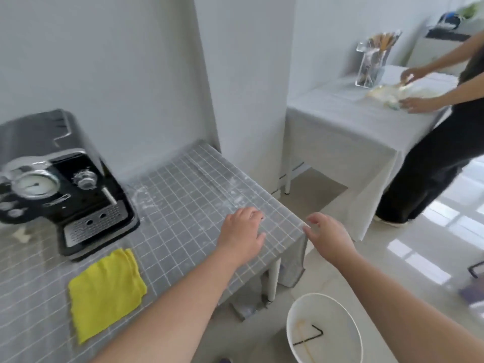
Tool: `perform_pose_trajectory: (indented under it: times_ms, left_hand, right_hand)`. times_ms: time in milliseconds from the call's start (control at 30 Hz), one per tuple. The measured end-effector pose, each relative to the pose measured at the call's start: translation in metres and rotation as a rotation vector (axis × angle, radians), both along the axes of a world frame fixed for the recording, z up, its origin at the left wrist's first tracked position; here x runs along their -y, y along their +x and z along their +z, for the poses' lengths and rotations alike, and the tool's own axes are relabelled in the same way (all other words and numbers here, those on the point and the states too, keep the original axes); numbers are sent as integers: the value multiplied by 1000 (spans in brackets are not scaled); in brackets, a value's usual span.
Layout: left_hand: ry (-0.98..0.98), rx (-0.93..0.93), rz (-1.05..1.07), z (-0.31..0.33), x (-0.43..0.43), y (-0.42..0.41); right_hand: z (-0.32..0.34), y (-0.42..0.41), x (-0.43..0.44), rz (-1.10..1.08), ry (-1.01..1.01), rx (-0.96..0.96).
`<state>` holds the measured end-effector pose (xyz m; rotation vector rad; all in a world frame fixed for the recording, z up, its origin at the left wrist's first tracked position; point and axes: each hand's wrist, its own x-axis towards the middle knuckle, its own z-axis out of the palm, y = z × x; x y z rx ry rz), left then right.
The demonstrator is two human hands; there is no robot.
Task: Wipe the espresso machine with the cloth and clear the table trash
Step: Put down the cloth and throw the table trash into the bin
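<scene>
Two bare forearms reach in from the near edge, and just below the right one a white bin [301, 336] stands on the floor beside the table's near-right leg, with a dark bent strip lying inside it. The left hand [242, 235] rests palm down on the checked table [183, 205] close to its right edge, fingers relaxed and holding nothing. The right hand [327, 237] is off the table at its right corner, fingers loosely spread with the tips at the hanging hem. Blur hides whether they pinch the fabric or only touch it. The yellow cloth [104, 292] lies flat and folded on the table, well to the left of both hands and nearer the camera, under the line of the left forearm. It is roughly square, its slightly longer side running near to far. The espresso machine [60, 179] stands just beyond the cloth, at the far left, with its drip tray facing the cloth. The left hand is clearly the nearer one, so picking up the cloth probably means drawing that hand back and leftward. A pale scrap [22, 235] lies left of the machine, and white dust [142, 192] marks the table to its right. At a far-right table another person [445, 127] handles something pale.
</scene>
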<state>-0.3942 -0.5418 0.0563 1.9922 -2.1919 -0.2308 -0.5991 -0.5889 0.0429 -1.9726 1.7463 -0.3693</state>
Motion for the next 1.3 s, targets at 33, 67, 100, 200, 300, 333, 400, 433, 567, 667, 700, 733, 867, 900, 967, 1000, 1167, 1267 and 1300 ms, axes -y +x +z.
perform_pose_trajectory:
  times_ms: [33,67,100,200,300,333,400,433,567,667,700,733,867,900,967,1000,1167,1267,1300]
  left_hand:
    - [-14,11,72,8,-12,27]
    - [-14,17,136,14,-24,49]
    - [-16,21,217,20,-42,77]
    - [-16,30,447,28,-103,154]
    - [-18,42,639,33,-166,221]
    - [-17,42,699,33,-188,244]
    - [-16,23,798,30,-228,284]
    - [-8,11,847,26,-248,306]
    - [44,-7,993,12,-303,388]
    - [73,6,1071,3,-324,452]
    - [84,5,1091,0,-328,472]
    - [100,4,1108,-3,-329,489]
    - [202,-27,1114,-25,-324,554]
    - [230,-34,1103,-30,-321,563]
    - [285,-74,1074,-44,-314,580]
    - [301,-104,1066,-51,-310,585]
    - [168,-202,993,-73,-300,594]
    - [50,-274,963,-84,-301,593]
    - [24,-297,960,-87,-301,592]
  right_hand:
    - [11,27,0,64,-22,12]
    - [20,51,-3,120,-33,19]
    - [28,80,-10,196,-37,23]
    - [41,167,-38,445,-30,18]
    - [47,248,-72,642,-23,2]
    - [47,276,-84,693,-27,-6]
    - [44,327,-109,785,-27,-2]
    - [42,354,-124,840,-24,-3]
    - [29,448,-164,1026,0,-53]
    - [15,519,-178,1082,24,-62]
    - [10,543,-179,1087,33,-76]
    - [7,562,-181,1087,40,-92]
    - [-9,644,-177,1053,54,-134]
    - [-12,659,-176,1048,48,-155]
    - [-22,690,-171,1028,47,-191]
    - [-27,704,-167,1017,46,-203]
    - [-49,754,-151,934,73,-297]
    - [-62,767,-145,897,41,-300]
    - [-66,769,-143,877,29,-279]
